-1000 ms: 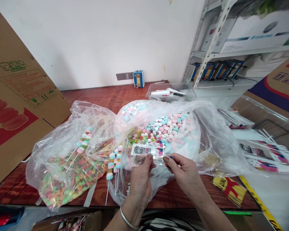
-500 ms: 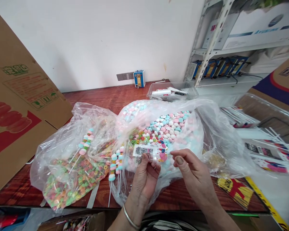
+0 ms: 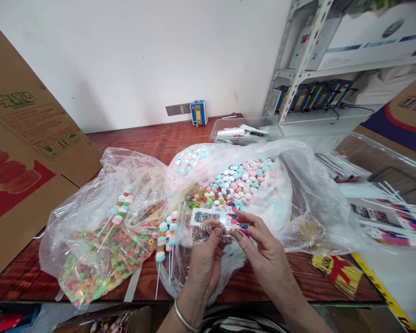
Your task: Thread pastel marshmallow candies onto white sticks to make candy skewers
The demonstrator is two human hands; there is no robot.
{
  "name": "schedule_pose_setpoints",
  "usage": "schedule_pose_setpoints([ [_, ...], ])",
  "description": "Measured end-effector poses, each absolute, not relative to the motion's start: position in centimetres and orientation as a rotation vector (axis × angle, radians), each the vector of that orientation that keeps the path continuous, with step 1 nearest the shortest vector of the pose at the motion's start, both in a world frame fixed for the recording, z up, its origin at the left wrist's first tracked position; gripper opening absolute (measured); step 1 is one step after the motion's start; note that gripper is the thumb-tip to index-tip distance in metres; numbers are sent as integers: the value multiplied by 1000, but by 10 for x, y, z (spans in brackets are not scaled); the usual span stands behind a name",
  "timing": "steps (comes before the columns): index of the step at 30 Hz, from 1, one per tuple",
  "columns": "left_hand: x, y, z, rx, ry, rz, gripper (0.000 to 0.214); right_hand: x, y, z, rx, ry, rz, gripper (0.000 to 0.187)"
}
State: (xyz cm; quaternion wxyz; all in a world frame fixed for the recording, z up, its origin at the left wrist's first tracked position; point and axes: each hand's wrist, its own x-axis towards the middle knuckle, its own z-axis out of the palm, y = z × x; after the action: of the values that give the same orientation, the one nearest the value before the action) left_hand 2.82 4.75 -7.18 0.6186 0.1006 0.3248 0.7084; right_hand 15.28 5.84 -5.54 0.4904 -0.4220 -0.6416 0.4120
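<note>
L hand (image 3: pixel 205 263) & R hand (image 3: pixel 267 252) pinch the printed clear pkt (image 3: pixel 208 216), thumbs vs. fingers, R at its colourful end; light grip's prob. best vs. creasing.

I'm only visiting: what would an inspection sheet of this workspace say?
Surface: reddish-brown wood-grain table.
Work items: small printed clear plastic sleeve; pastel rounded pieces and multicoloured ring-shaped pieces in clear plastic bags; striped pastel skewers with white sticks.
Clutter: clear rectangular plastic tray, holding things.
Fingers: left fingers hold the sleeve; right fingers at its colourful end, grip unclear.
Cables: thin dark cables, white metal shelf.
Surroundings: brown printed cardboard box, left.
</note>
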Motion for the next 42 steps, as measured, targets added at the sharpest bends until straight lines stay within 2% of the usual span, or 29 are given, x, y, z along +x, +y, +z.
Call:
schedule_pose_setpoints([
  [6,24,49,-77,218,837,1667,31,150,59,-64,-965,-1409,1060,6],
  [12,24,48,-75,156,715,1612,25,149,56,-54,-1081,-1560,774,11],
  [15,22,48,-76,33,719,1594,25,149,53,-50,-1027,-1698,703,6],
  [22,15,47,-84,-115,629,1467,11,145,45,-43,-933,-1945,272,26],
  [25,11,46,-87,-97,607,1454,7,143,44,-37,-897,-1989,210,32],
  [30,8,43,-88,-140,590,1483,8,141,41,-25,-836,-1973,281,35],
  [38,-31,28,-66,-25,273,1567,26,125,49,-7,-810,-1798,548,22],
  [40,-56,16,-57,32,238,1680,29,100,58,-4,-799,-1800,686,17],
  [42,-84,-3,-48,92,224,1820,31,62,65,-3,-785,-1859,1003,13],
])
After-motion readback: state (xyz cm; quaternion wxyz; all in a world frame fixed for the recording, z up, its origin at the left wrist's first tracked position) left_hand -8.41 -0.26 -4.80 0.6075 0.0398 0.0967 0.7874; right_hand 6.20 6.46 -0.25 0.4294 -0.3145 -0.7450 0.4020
